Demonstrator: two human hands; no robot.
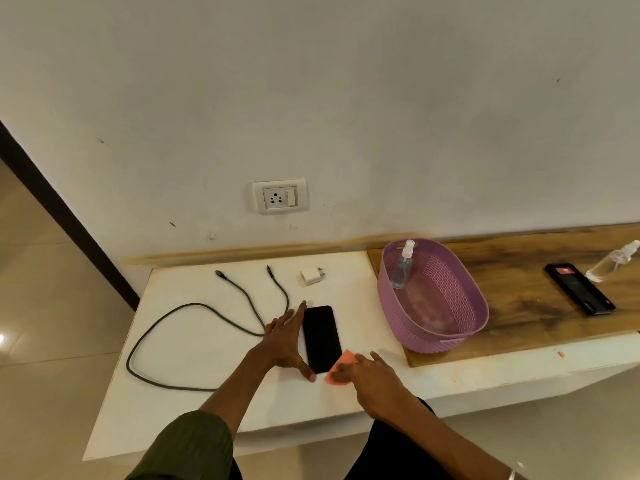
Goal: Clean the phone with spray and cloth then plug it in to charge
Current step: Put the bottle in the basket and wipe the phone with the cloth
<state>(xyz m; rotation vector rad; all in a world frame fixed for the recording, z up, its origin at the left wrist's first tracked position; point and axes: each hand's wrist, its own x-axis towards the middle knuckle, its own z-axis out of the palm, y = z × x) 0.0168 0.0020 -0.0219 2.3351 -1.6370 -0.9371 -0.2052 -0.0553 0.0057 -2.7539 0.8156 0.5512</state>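
Note:
A black phone (pixel 322 336) lies screen-up on the white shelf (pixel 194 355). My left hand (pixel 285 337) rests flat along the phone's left edge, fingers spread, thumb at its near corner. My right hand (pixel 369 377) presses an orange cloth (pixel 341 367) at the phone's near right corner. A grey charging cable (pixel 194 310) loops on the shelf to the left. A white charger plug (pixel 311 275) sits behind the phone. A clear spray bottle (pixel 401 266) leans inside the purple basket (pixel 460 299). The wall socket (pixel 280 196) is above the shelf.
A wooden board (pixel 526 296) under the basket holds a second black phone (pixel 579 288) and another clear spray bottle (pixel 613 261) at the far right. The shelf's front edge runs just before my arms; tiled floor lies to the left.

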